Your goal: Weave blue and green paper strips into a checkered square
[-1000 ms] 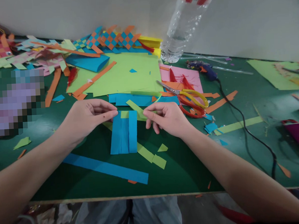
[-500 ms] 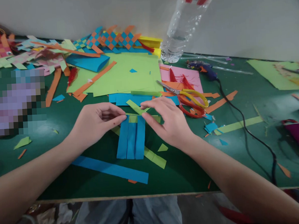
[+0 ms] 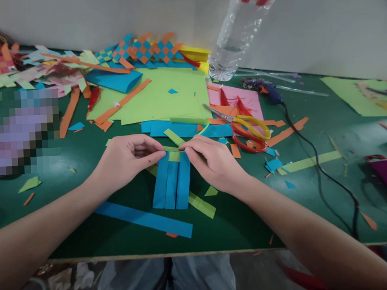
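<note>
Several blue paper strips [image 3: 172,185] hang side by side, crossed near their top by green paper strips [image 3: 174,156] in a small woven piece. My left hand [image 3: 125,156] pinches this piece at its upper left corner between thumb and forefinger. At the upper right, my right hand [image 3: 215,162] closes thumb and fingers on the same piece, hiding part of the green strips. One green end sticks up between the hands. Under the piece lies a loose green strip [image 3: 202,205], and nearer me a long blue strip [image 3: 145,219].
Scissors [image 3: 234,119] with yellow and red handles lie beyond my right hand. Behind are green sheets [image 3: 168,98], woven paper pieces [image 3: 143,50] and a water bottle [image 3: 236,34]. A glue gun [image 3: 268,92] trails a black cable [image 3: 315,156]. A pixelated object [image 3: 14,132] is at left.
My right fingers have come down and closed on the upper right of the woven piece. The blue strips have shifted slightly right and towards me. My left hand keeps its pinch.
</note>
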Demonstrator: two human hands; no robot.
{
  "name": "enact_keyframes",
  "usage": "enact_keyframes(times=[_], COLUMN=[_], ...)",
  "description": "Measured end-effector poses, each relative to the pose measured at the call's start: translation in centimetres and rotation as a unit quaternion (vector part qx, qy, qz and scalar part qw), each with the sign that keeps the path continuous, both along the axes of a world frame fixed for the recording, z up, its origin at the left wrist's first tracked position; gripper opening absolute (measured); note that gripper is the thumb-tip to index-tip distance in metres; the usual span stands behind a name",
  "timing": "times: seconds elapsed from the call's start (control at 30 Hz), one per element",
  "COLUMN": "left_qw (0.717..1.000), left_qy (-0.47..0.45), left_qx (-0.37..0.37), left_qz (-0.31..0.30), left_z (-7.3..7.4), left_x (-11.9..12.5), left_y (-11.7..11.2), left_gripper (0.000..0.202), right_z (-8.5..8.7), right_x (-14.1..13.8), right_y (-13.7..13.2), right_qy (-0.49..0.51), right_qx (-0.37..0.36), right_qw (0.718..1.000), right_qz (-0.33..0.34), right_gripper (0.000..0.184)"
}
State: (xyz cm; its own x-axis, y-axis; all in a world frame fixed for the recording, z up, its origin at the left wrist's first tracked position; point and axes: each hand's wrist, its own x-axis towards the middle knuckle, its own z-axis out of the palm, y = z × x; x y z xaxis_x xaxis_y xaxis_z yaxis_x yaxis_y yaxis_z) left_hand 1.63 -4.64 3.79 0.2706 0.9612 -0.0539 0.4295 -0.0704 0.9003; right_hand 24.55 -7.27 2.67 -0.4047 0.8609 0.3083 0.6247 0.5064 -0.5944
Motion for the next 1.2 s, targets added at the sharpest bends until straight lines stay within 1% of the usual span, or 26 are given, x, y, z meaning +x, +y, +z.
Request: enact_keyframes(times=[0.23,0.37,0.5,0.67,0.83,1.2], left_qw=[1.0,1.0,1.0,0.999,0.999,0.998], left_qy=[0.008,0.005,-0.018,-0.028,-0.026,-0.03], left_qx=[0.001,0.0,-0.008,-0.013,-0.013,0.001], left_qz=[-0.009,-0.012,-0.019,-0.03,-0.039,-0.05], left_z=[0.0,-0.1,-0.2,-0.2,-0.3,-0.4], left_x=[-0.2,-0.3,-0.4,-0.3,-0.4,-0.5], left_y=[0.1,0.2,0.4,0.5,0.5,0.5], left_gripper=[0.02,0.02,0.02,0.019,0.02,0.018], right_z=[0.3,0.4,0.3,0.1,0.1,0.2], right_x=[0.1,0.1,0.1,0.3,0.4,0.6], right_y=[0.2,0.4,0.6,0.8,1.0,1.1], right_qy=[-0.019,0.004,0.02,0.047,0.085,0.107], right_qx=[-0.079,-0.117,-0.142,-0.151,-0.144,-0.12], right_qw=[0.996,0.992,0.989,0.987,0.986,0.987], right_qz=[-0.021,-0.04,-0.045,-0.026,-0.012,0.004], right_gripper=[0.034,0.036,0.036,0.03,0.026,0.024])
